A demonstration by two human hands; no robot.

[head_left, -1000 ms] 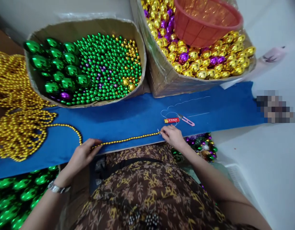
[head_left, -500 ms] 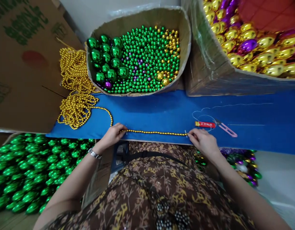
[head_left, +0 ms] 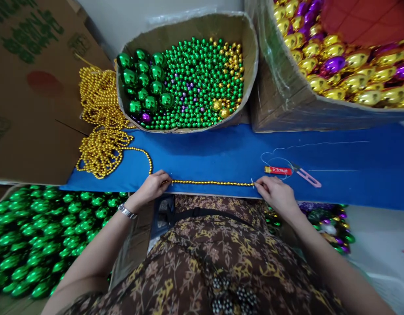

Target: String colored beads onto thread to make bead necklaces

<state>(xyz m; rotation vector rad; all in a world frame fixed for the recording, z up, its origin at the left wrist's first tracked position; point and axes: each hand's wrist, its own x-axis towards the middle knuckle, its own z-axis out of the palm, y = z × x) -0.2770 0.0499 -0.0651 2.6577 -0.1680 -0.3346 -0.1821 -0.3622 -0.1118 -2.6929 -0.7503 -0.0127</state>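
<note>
A gold bead string (head_left: 212,183) runs straight between my two hands, along the near edge of the blue cloth (head_left: 195,153). My left hand (head_left: 156,183) is closed on it in a pinch, and the string continues past the fingers, curving back to a gold bead pile (head_left: 103,148). At the string's other end my right hand (head_left: 276,192) pinches it beside a small pale upright mark. A similar mark stands by my left fingertips. Beyond my right hand lie a red lighter-like piece (head_left: 280,170) with yellow ends and pink-handled scissors (head_left: 308,177).
Behind the cloth stands a cardboard box (head_left: 252,78) of green, gold and purple beads. To its right is a larger box (head_left: 270,96) of big gold and purple beads. Large green beads (head_left: 50,236) fill the lower left. Thin thread (head_left: 313,143) trails on the cloth.
The whole view has shifted slightly. Both hands keep their pinch on the bead string, which stays stretched between them.
</note>
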